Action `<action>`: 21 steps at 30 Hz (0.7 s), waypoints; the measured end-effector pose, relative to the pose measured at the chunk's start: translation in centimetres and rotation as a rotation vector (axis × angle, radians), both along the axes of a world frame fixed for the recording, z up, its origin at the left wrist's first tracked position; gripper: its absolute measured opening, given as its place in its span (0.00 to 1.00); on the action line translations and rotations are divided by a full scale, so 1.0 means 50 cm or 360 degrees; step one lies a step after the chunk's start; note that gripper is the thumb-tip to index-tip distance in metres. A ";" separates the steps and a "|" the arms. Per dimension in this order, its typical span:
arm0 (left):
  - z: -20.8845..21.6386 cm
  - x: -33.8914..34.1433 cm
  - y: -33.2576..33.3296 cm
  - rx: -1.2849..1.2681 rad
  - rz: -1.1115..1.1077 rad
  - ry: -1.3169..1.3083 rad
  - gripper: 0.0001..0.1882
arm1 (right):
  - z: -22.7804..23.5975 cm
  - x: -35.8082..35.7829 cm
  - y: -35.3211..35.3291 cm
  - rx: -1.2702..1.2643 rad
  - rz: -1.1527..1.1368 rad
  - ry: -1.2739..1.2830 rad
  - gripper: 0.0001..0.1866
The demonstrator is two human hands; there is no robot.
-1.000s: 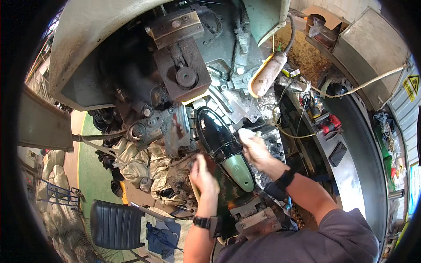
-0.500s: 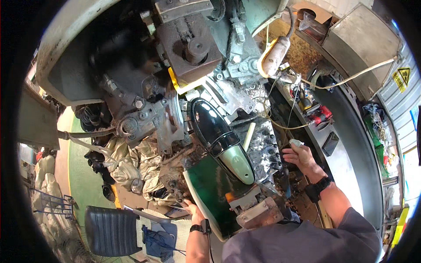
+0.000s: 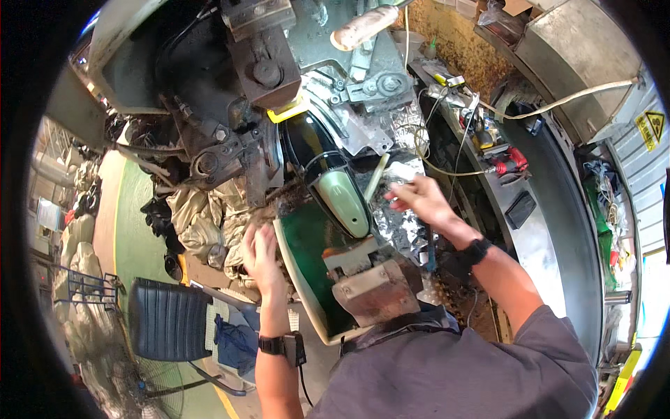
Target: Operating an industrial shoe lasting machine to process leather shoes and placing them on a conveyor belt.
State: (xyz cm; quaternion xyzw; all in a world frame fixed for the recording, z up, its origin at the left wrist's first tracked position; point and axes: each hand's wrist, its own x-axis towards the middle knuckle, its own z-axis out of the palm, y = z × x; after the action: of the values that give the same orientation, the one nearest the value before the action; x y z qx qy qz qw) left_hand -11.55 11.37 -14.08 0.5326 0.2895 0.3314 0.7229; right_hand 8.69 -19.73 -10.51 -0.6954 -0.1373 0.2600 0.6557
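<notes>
A shoe upper (image 3: 307,143), glossy black and pulled over a pale green last (image 3: 342,202), points toward me from the machine's metal jaws. My right hand (image 3: 422,202) is at the right of the last, its fingers pinched on a small whitish wad (image 3: 401,172) whose kind I cannot make out. Between that hand and the last stands a pale stick (image 3: 377,176). My left hand (image 3: 261,255) is raised with fingers apart beside a green-lined tray (image 3: 283,244), holding nothing.
A bracketed metal block (image 3: 377,293) stands close to my chest. Above the upper hangs the machine's dark head (image 3: 265,70), and a lamp (image 3: 363,28) is beyond it. Tools, among them a red power tool (image 3: 513,162), lie on the right-hand bench. A black chair (image 3: 167,320) stands at left.
My right hand has moved left and up toward the last with the whitish wad. My left hand has risen from the tray's side. The view has shifted, and the lamp appears higher.
</notes>
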 end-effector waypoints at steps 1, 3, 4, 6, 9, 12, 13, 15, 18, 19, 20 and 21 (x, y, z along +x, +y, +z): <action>0.042 0.025 -0.036 0.0025 -0.0150 -0.0112 0.27 | -0.009 -0.007 0.012 0.0031 0.0013 -0.0065 0.18; 0.102 0.075 -0.102 0.0067 -0.0292 -0.0090 0.28 | -0.024 -0.015 0.019 -0.0719 0.0213 -0.0437 0.20; 0.123 0.099 -0.130 0.0111 -0.0300 -0.0052 0.29 | -0.029 -0.021 0.009 -0.0831 0.0241 -0.0898 0.22; 0.146 0.144 -0.178 0.0119 -0.0342 -0.0098 0.31 | -0.038 -0.026 0.000 -0.0719 0.0164 -0.1098 0.22; 0.153 0.182 -0.228 0.0324 -0.0466 -0.0083 0.43 | -0.040 -0.028 -0.009 -0.0602 0.0010 -0.0775 0.22; 0.140 0.195 -0.268 0.1224 -0.0183 0.0299 0.63 | -0.039 -0.033 -0.006 -0.0671 -0.0050 -0.0855 0.21; 0.136 0.196 -0.275 0.1382 -0.0161 0.0347 0.65 | -0.038 -0.035 -0.003 -0.0696 -0.0064 -0.0875 0.20; 0.132 0.195 -0.274 0.1339 -0.0185 0.0275 0.64 | -0.038 -0.041 0.000 -0.0591 -0.0115 -0.0897 0.18; 0.127 0.196 -0.270 0.1308 -0.0217 0.0254 0.62 | -0.037 -0.048 0.001 -0.0683 -0.0133 -0.1089 0.16; 0.125 0.195 -0.268 0.1315 -0.0219 0.0245 0.62 | -0.036 -0.051 0.000 -0.0654 -0.0135 -0.1126 0.16; 0.124 0.195 -0.268 0.1351 -0.0186 0.0301 0.62 | -0.034 -0.053 0.000 -0.0630 -0.0146 -0.1150 0.17; 0.123 0.196 -0.268 0.1360 -0.0175 0.0272 0.62 | -0.032 -0.054 0.000 -0.0608 -0.0159 -0.1174 0.17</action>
State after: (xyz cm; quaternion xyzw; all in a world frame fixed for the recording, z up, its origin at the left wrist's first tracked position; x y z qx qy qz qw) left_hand -1.77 -2.01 -7.93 0.8239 0.1565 0.3372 0.4277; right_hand 5.99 -19.74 -12.12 -0.8569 -0.2783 -0.0178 0.4335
